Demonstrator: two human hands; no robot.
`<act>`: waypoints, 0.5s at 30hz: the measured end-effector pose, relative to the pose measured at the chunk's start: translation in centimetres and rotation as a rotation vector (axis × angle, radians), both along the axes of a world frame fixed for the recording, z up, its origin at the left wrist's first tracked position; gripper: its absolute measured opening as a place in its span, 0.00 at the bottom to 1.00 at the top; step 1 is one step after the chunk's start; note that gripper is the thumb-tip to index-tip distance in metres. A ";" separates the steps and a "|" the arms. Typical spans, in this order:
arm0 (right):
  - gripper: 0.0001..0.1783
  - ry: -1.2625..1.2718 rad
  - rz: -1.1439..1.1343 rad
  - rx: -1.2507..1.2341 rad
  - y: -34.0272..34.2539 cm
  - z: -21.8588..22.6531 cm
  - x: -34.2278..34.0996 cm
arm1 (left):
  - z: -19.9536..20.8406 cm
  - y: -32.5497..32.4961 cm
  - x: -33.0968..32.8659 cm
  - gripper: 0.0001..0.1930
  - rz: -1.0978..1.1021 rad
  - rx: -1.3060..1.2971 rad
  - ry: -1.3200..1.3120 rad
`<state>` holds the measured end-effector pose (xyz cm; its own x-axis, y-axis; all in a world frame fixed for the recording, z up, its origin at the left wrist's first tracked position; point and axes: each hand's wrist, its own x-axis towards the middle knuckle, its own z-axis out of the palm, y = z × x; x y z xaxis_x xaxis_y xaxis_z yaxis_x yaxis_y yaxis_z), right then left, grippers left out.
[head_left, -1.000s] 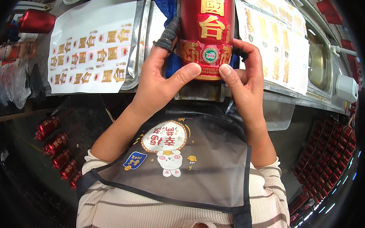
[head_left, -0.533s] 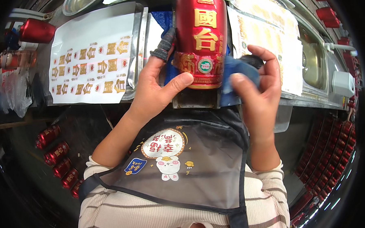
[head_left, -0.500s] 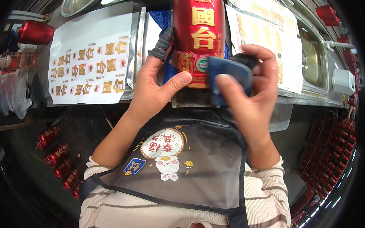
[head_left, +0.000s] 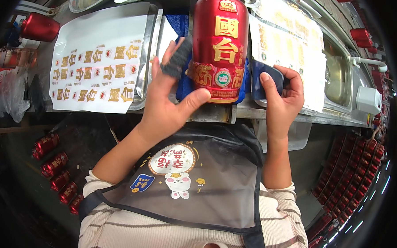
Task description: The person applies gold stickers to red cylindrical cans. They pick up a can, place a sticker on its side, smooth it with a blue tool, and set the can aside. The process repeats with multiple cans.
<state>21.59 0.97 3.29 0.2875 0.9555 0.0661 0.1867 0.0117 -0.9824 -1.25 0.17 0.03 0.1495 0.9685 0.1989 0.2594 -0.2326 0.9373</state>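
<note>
The red bottle (head_left: 219, 52) lies at the table's (head_left: 247, 113) near edge, long axis running away from the person, base closest. The left hand (head_left: 164, 96) is nearer, its fingers spread, thumb at the base's left; right of the bottle, the right hand (head_left: 284, 96) pinches a dark blue flat scraper (head_left: 273, 78), just apart.

A glossy red, round-shouldered bottle (head_left: 220, 44) with gold characters, gold scrollwork and a round green-and-white emblem is lying face up, neck pointing away. A flat, dark-blue scraper-like piece (head_left: 274, 73) is being held just right of it, apart.
</note>
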 end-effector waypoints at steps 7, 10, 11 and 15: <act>0.16 -0.014 0.036 0.024 1.1 -0.1 0.1 | 1.9 -0.5 1.1 0.23 0.073 0.368 0.637; 0.15 -0.013 0.155 0.055 -1.1 1.4 -1.0 | 2.1 -0.9 0.9 0.22 0.092 0.350 0.634; 0.15 -0.069 0.185 0.048 -0.9 1.2 -1.4 | 2.0 -1.0 0.9 0.22 0.105 0.349 0.622; 0.13 -0.132 0.052 0.184 -0.5 0.3 -0.4 | 1.3 -3.4 1.0 0.21 0.052 0.336 0.605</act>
